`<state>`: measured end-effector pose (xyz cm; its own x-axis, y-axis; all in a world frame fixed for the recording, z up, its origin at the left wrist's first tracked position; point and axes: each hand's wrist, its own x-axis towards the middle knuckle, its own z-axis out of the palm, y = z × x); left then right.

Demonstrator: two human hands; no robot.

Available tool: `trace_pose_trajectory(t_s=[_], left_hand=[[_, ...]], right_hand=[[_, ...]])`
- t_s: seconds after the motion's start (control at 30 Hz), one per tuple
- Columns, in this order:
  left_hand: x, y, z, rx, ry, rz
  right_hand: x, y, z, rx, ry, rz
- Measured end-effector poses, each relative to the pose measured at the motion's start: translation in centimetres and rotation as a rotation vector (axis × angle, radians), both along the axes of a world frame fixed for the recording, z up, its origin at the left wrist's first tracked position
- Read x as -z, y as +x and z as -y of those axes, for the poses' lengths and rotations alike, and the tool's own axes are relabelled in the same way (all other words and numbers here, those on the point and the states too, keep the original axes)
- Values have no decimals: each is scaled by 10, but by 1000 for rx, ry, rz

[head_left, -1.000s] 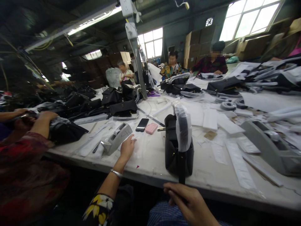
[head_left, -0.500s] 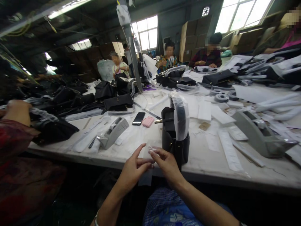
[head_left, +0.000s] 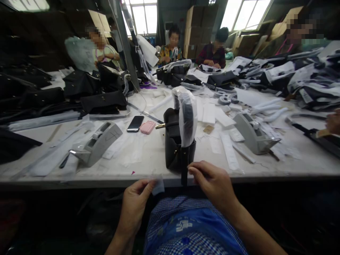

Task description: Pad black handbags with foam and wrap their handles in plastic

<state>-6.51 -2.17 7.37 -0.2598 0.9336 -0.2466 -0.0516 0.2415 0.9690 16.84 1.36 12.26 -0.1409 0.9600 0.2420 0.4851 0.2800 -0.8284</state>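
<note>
A person's left hand (head_left: 136, 198) pinches a translucent sheet (head_left: 158, 186) at the edge of a worktable (head_left: 111, 171), the right hand (head_left: 215, 179) just beside the hanging strap (head_left: 183, 173) of a black bag (head_left: 171, 154). A phone (head_left: 135, 124) lies nearby.

Beside the right hand (head_left: 212, 180), the bag (head_left: 172, 150) is black with a gold fitting (head_left: 160, 126), its handle wrap (head_left: 188, 122) cloudy white. The plastic piece (head_left: 158, 186) at the left hand (head_left: 135, 198) is see-through whitish. Between the hands, the clothing (head_left: 167, 207) is blue-and-white checked with a blue, white-printed panel (head_left: 207, 225). Beyond the left hand: black phone (head_left: 135, 124), pink pouch (head_left: 147, 127), grey tape dispenser (head_left: 106, 141), whitish table (head_left: 150, 163).
</note>
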Motion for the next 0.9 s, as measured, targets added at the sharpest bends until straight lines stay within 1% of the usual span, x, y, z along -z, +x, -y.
trace_pose_trajectory(t_s=[0.03, 0.07, 0.13, 0.23, 0.3, 0.4, 0.47, 0.57, 0.67, 0.83, 0.9], left_hand=[[2, 3, 1, 22, -9, 31], [3, 7, 2, 44, -16, 64], [6, 13, 4, 87, -37, 115], [12, 17, 8, 133, -76, 125], [17, 16, 14, 154, -88, 99], [25, 15, 23, 171, -100, 34], [29, 16, 30, 184, -120, 1], [32, 19, 37, 203, -141, -12], [32, 21, 40, 224, -144, 1], [27, 25, 36, 228, -133, 17], [27, 26, 34, 224, -122, 54]], right_hand=[[3, 7, -2, 18, -36, 51], [8, 11, -4, 6, -75, 89], [19, 12, -8, -60, -131, 132], [30, 5, -9, -139, -129, 146], [32, 1, -8, -190, -150, 97], [31, -3, -4, -262, -265, -77], [32, -7, 0, -264, -307, -194], [36, -16, 5, -212, -285, -300], [40, -23, 8, -171, -243, -334], [42, -25, 7, -181, -176, -278], [42, -23, 6, -200, -166, -250]])
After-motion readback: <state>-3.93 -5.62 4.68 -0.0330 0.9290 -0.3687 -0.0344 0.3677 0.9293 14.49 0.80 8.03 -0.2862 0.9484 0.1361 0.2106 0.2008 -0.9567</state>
